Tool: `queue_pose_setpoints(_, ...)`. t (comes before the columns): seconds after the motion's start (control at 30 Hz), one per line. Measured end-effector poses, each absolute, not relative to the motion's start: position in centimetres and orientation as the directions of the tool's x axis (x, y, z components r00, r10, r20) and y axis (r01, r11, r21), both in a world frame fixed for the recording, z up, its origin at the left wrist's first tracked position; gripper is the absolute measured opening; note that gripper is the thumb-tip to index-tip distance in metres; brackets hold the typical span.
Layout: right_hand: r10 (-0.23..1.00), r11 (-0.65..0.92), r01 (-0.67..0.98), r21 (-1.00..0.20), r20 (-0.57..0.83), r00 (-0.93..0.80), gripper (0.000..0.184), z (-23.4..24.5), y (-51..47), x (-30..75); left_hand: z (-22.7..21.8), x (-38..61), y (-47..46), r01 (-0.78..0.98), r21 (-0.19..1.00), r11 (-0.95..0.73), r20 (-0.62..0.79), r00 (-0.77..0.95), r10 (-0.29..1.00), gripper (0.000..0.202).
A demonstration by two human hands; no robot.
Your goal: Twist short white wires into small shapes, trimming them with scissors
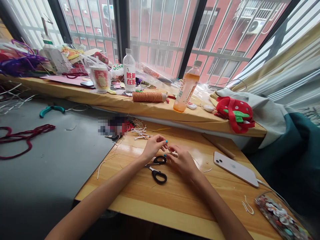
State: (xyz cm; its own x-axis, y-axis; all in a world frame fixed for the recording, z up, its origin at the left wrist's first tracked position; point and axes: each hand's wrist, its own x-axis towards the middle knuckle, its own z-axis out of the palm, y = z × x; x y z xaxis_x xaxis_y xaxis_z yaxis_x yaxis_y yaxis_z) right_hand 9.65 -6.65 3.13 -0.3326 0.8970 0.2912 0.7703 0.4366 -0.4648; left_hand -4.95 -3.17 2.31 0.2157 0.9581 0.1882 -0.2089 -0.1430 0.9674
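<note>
at frame centre, the left hand [156,145] and right hand [182,160], both nearly closed, pinch a small cord piece [170,151] above the worktop [135,196] beside the scissors [154,172]; likely light, soft and pliant, it is best gripped near its ends.

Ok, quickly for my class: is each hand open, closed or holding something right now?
Left hand: closed, fingertips pinching a small, pale tan cord-like piece.
Right hand: closed, fingers curled, holding the same piece.
</note>
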Motion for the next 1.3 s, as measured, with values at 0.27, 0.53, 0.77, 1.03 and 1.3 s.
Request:
queue_pose_setpoints(0.27, 0.844, 0.532, 0.808, -0.254, 0.238, -0.481, 0.026, 3.5, -6.3, 11.0, 2.0, -5.2, -2.9, -0.167, 0.974, -0.154, 0.188, 0.209, 0.960, 0.009)
queue_pose_setpoints(0.53, 0.933, 0.317, 0.774, -0.547, 0.328, -0.150, 0.036, 3.5, -5.1, 12.0, 1.5, -5.9, -2.4, 0.040, 0.977, -0.207, 0.197, 0.187, 0.962, 0.012)
queue_pose_setpoints(0.77, 0.970, 0.240, 0.701, -0.672, 0.200, -0.140, 0.037, 2.9, -4.6, 12.5, 2.0, -5.6, -3.1, 0.006, 0.993, -0.119, 0.110, 0.338, 0.935, 0.010)
queue_pose_setpoints(1.03, 0.972, 0.233, 0.616, -0.753, 0.167, -0.163, 0.035, 2.4, -4.7, 11.9, 1.7, -5.3, -3.7, 0.188, 0.933, -0.306, 0.200, 0.437, 0.877, 0.010)
queue_pose_setpoints(1.3, 0.945, 0.327, 0.654, -0.682, 0.246, -0.216, 0.032, 2.3, -5.0, 11.2, 1.5, -5.1, -4.2, 0.532, 0.542, -0.651, 0.453, 0.467, 0.759, 0.031)
